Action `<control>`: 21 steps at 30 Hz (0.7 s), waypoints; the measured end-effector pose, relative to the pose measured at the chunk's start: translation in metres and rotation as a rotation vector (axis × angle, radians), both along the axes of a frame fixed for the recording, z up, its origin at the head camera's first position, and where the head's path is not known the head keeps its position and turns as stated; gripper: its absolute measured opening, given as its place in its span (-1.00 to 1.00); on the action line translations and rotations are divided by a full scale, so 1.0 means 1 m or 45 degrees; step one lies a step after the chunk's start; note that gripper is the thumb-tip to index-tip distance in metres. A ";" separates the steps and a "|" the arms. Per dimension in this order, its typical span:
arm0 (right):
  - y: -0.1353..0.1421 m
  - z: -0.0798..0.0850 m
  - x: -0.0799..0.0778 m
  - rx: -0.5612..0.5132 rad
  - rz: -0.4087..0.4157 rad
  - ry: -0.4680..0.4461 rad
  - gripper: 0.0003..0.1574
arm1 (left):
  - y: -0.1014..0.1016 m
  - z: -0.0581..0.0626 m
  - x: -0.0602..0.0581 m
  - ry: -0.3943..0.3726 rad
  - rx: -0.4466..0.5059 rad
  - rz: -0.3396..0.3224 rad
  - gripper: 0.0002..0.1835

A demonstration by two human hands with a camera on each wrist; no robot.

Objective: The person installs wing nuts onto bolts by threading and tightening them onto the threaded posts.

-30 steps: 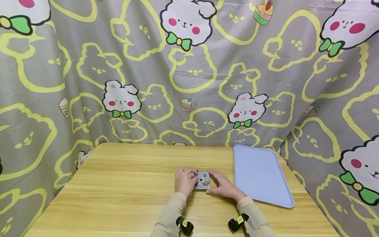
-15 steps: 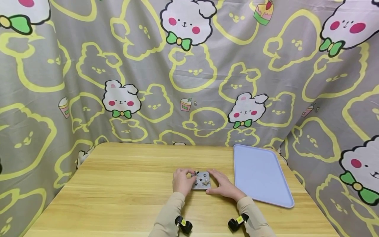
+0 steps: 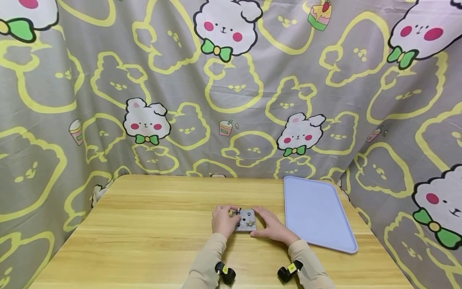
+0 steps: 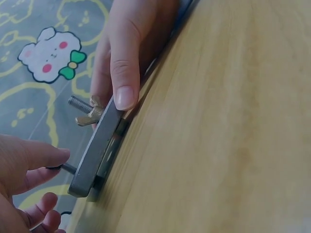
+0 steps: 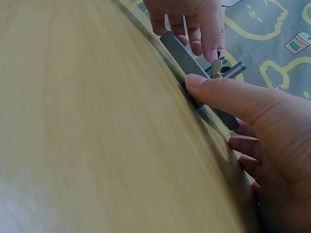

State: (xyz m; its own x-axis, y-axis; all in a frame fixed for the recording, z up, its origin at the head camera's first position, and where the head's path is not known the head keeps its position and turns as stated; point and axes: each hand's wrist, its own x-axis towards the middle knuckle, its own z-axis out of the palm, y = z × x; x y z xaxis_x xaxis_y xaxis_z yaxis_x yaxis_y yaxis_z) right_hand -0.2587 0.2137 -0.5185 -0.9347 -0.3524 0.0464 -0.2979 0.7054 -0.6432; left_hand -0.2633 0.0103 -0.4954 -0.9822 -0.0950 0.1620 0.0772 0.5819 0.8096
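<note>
A small grey metal plate (image 3: 247, 228) with several holes lies on the table between both hands. On its right side a brass-coloured wing nut (image 4: 87, 120) sits on a thick threaded bolt (image 4: 79, 104) that stands up from the plate. My left hand (image 3: 223, 221) pinches a small black wing nut (image 4: 54, 168) between thumb and forefinger, on a thin dark bolt (image 4: 69, 168) at the plate's left side; the fingertips hide most of it. My right hand (image 3: 271, 228) grips the plate's right side, thumb on the near edge and fingers at the far edge.
A light blue tray (image 3: 314, 212) lies on the wooden table (image 3: 144, 241), right of the right hand. Behind the table hangs a grey patterned curtain (image 3: 187, 160). Each forearm wears a small black camera (image 3: 227, 275).
The left fingers shifted slightly left, then back right, at the black wing nut. My right hand and the plate have kept their place.
</note>
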 end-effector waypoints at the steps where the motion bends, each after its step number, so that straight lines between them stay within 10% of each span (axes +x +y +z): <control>1: 0.000 0.000 0.000 0.002 0.002 0.001 0.18 | 0.000 0.000 0.000 -0.002 -0.002 -0.003 -0.79; 21: -0.001 0.002 0.001 -0.010 0.013 0.000 0.17 | 0.001 0.000 0.000 -0.009 0.046 -0.022 -0.57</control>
